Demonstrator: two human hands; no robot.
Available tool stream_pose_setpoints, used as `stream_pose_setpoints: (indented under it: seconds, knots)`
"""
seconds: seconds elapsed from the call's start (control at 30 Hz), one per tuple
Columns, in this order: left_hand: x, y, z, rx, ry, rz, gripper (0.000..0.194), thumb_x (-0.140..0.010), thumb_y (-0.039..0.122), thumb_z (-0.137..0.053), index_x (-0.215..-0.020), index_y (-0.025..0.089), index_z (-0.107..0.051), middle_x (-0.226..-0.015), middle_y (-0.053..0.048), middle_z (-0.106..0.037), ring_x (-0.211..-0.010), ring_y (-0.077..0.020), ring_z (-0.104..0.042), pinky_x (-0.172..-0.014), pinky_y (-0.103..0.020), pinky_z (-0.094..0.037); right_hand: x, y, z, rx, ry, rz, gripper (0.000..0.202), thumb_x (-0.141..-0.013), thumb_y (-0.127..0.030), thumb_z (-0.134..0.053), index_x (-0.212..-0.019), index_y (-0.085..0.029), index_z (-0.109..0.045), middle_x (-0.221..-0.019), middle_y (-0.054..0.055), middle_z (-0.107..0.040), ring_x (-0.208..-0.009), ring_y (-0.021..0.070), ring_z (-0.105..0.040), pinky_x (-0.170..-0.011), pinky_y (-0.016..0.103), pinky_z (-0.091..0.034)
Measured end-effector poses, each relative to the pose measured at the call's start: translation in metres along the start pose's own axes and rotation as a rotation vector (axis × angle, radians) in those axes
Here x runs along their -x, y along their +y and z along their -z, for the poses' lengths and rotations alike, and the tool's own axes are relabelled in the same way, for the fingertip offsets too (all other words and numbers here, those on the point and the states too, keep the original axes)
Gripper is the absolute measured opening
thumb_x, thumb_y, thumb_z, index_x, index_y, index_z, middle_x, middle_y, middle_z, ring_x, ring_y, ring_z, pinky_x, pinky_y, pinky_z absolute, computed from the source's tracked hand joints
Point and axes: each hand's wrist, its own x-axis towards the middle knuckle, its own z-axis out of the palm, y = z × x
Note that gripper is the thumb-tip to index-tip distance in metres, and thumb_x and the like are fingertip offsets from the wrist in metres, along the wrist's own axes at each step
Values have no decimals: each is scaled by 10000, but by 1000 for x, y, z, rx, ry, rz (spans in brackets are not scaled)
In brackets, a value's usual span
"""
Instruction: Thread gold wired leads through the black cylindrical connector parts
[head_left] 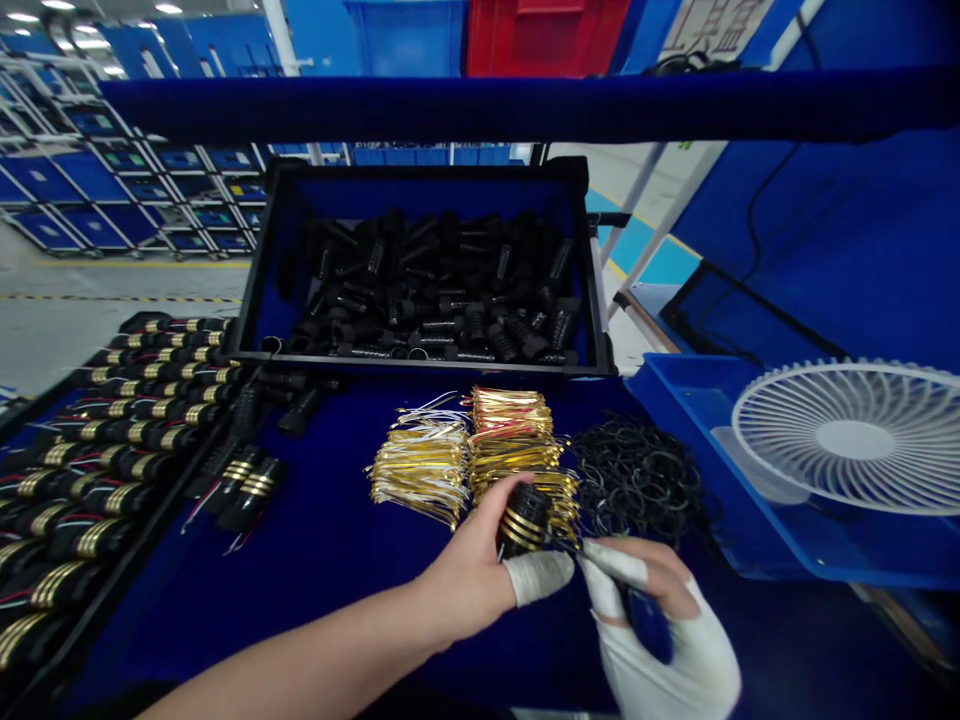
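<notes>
My left hand (pixel 480 570) is wrapped round a black cylinder with gold bands (pixel 523 518), its thumb covered in white tape. Close on the right, my right hand (pixel 660 610), in a white glove with some fingers bare, pinches at the cylinder's side; what lies between its fingertips is too small to make out. Just beyond the hands are bundles of gold strips with white wires (pixel 420 465) and gold strips with red wires (pixel 511 412). A pile of thin black rings (pixel 637 475) lies to the right of them.
A blue bin with a black rim (pixel 420 364) holds many black ribbed parts. On the left, a tray of banded cylinders (pixel 112 450) stands beside two loose banded cylinders (pixel 251 485). A white fan (pixel 855 438) rests over a blue tray (pixel 697 400) at right.
</notes>
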Motion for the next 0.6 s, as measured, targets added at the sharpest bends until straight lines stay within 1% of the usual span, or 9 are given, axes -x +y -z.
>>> stream_pose_setpoints:
  seconds: [0.13, 0.2, 0.33, 0.4, 0.47, 0.53, 0.57, 0.6]
  knots:
    - [3, 0, 2, -70, -22, -23, 831, -732, 421, -831, -1417, 221, -405, -1384, -107, -555, -1254, -262, -529, -1091, -357, -371, 0, -1, -5, 41, -16, 32, 190, -822, -101, -697, -962, -222, -655, -883, 32, -693, -770, 190, -678, -715, 336, -521]
    - [4, -1, 3, -86, -27, -40, 822, -743, 432, -820, -1418, 211, -406, -1362, -111, -566, -1235, -264, -537, -1072, -354, -386, -1, -2, -5, 67, -26, 47, 184, -829, -107, -690, -966, -225, -656, -875, 30, -698, -760, 186, -678, -703, 330, -522]
    - [4, -3, 5, -103, -25, -76, 793, -760, 441, -803, -1414, 210, -417, -1371, -107, -559, -1235, -261, -532, -1073, -347, -386, -1, -3, -2, 80, -12, 74, 232, -805, -85, -714, -990, -212, -657, -893, 39, -701, -779, 183, -679, -714, 319, -519]
    - [4, -4, 6, -111, -34, -83, 792, -766, 438, -800, -1423, 219, -416, -1361, -101, -566, -1222, -263, -538, -1068, -356, -396, -1, -4, -1, 68, -37, 84, 232, -811, -78, -706, -995, -210, -656, -895, 38, -701, -784, 172, -679, -723, 302, -520]
    - [5, -4, 6, -137, -24, -103, 748, -785, 435, -783, -1415, 223, -441, -1356, -95, -570, -1228, -266, -532, -1077, -362, -391, -2, -5, -2, 46, -80, 91, 222, -824, -78, -684, -996, -218, -661, -891, 30, -702, -786, 158, -681, -737, 281, -527]
    - [5, -3, 6, -192, 12, -130, 654, -808, 430, -759, -1373, 217, -508, -1352, -92, -573, -1233, -265, -523, -1075, -355, -389, -4, -7, -5, 16, -102, 26, 164, -838, -124, -676, -961, -232, -665, -885, 22, -705, -789, 156, -687, -741, 268, -541]
    - [5, -2, 7, -207, 12, -128, 625, -815, 435, -749, -1358, 215, -531, -1331, -95, -584, -1186, -256, -549, -1034, -346, -421, -5, -7, -7, -2, -107, -59, 133, -842, -172, -683, -957, -238, -667, -893, 23, -713, -793, 164, -694, -730, 268, -553]
    - [6, -1, 7, -204, -13, -111, 623, -817, 448, -743, -1359, 218, -539, -1299, -100, -598, -1083, -235, -591, -949, -332, -470, -6, -8, -9, -32, -120, -170, 130, -843, -233, -691, -971, -239, -670, -902, 30, -725, -789, 177, -704, -702, 272, -568]
